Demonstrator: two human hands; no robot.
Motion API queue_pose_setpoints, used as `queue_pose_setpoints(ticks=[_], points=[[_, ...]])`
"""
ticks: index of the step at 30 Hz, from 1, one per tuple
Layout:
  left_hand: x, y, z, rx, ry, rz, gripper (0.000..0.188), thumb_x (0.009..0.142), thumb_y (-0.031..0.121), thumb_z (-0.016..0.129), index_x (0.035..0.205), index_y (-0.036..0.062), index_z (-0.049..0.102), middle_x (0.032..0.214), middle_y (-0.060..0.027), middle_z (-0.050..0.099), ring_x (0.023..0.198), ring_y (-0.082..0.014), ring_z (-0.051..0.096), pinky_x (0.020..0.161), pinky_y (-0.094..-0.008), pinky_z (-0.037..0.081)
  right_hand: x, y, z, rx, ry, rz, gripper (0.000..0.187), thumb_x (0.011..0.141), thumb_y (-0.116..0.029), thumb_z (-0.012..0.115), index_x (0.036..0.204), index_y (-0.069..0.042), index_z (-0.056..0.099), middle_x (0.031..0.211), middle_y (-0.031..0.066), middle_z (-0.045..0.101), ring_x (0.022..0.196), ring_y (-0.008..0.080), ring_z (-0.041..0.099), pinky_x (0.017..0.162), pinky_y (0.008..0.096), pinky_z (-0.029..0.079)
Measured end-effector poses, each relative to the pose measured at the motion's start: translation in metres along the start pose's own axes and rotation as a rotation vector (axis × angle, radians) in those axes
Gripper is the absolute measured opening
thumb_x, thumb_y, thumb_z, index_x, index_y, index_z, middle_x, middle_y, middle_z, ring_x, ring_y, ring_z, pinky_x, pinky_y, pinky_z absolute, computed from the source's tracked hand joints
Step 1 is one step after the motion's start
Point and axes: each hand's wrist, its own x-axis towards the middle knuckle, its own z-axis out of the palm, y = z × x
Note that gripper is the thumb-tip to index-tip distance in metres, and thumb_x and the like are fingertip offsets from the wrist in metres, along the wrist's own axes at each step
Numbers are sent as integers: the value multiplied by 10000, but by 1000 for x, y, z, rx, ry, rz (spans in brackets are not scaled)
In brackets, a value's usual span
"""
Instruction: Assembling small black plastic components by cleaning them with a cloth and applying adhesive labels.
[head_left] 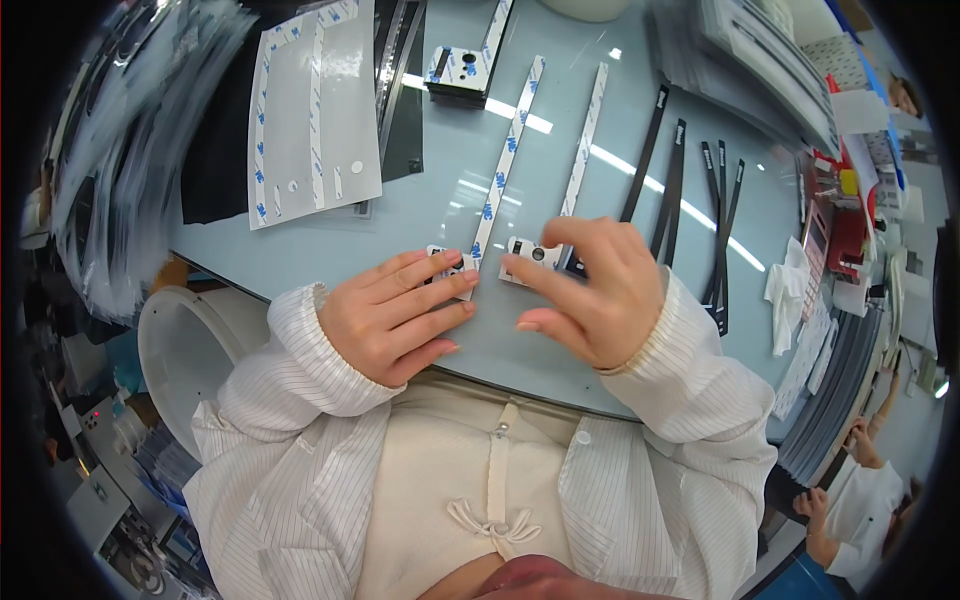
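My left hand [395, 315] lies with its fingers stretched out over the square end of a long narrow adhesive strip [508, 160] with white, blue-printed backing. The hand covers most of that square end. My right hand [605, 290] is over the table with its thumb and fingers apart. Its index fingertip is at the near edge of the white square end [533, 253] of a second strip [586, 135]; whether it touches cannot be made out. Several black strips [675, 180] lie to the right of my right hand.
A stack of similar square-ended pieces [458, 72] is farther back. Adhesive-backed sheets [345, 110] lie at the left, beside piled clear film [140, 150]. At the back right is a sheet stack [745, 75]. A white bin [165, 340] stands by the table's left edge. Another person [865, 510] is at far right.
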Motion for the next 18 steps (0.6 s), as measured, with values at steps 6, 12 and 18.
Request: queue_pose_setpoints(ticks=[6,12,18], points=[[16,-6,-7,31,12,-46,391,725,84,752,1089,-14,648,1315,-176,575,1264,-339,528,1007,-392,485,-35,12,-31,75,182,155,248,916,-191,578,1029,-9,703,974,124,599,795,234,521,670,322,425],[34,-24,-2,151,54,31,305,775,23,715,1078,15,674,1202,-131,654,1176,-312,598,948,-380,528,-71,15,-31,88,282,256,219,909,-155,577,928,24,701,911,132,628,805,254,555,699,325,446],[57,-30,-5,105,39,66,275,784,32,721,1056,29,685,1161,-126,671,1117,-306,627,942,-379,527,-87,18,-29,97,368,272,204,920,-122,563,906,29,700,883,126,642,794,248,564,703,320,457]])
